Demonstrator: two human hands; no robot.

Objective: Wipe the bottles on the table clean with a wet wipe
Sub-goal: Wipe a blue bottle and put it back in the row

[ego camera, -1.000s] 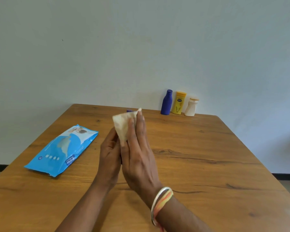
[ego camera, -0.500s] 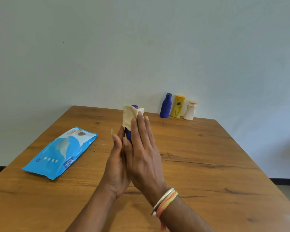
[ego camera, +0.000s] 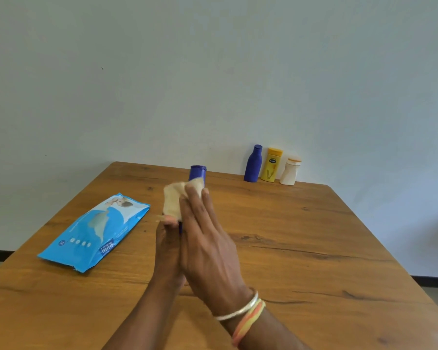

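Note:
A dark blue bottle (ego camera: pixel 197 173) stands upright between my two hands above the middle of the wooden table (ego camera: pixel 301 248); only its cap and a thin strip of its side show. My left hand (ego camera: pixel 166 251) grips the bottle's lower part from the left. My right hand (ego camera: pixel 208 246) presses a cream wet wipe (ego camera: pixel 172 202) flat against the bottle's body, fingers stretched upward. At the table's far edge by the wall stand three more bottles: a dark blue one (ego camera: pixel 253 164), a yellow one (ego camera: pixel 271 164) and a white one (ego camera: pixel 290 171).
A blue pack of wet wipes (ego camera: pixel 94 233) lies flat on the left part of the table. A pale wall rises right behind the far edge. Bangles circle my right wrist. The floor shows past the table's left and right edges.
The wipe has slid down the held bottle, so its blue cap now stands bare above my fingers. Both hands stay pressed together around the bottle.

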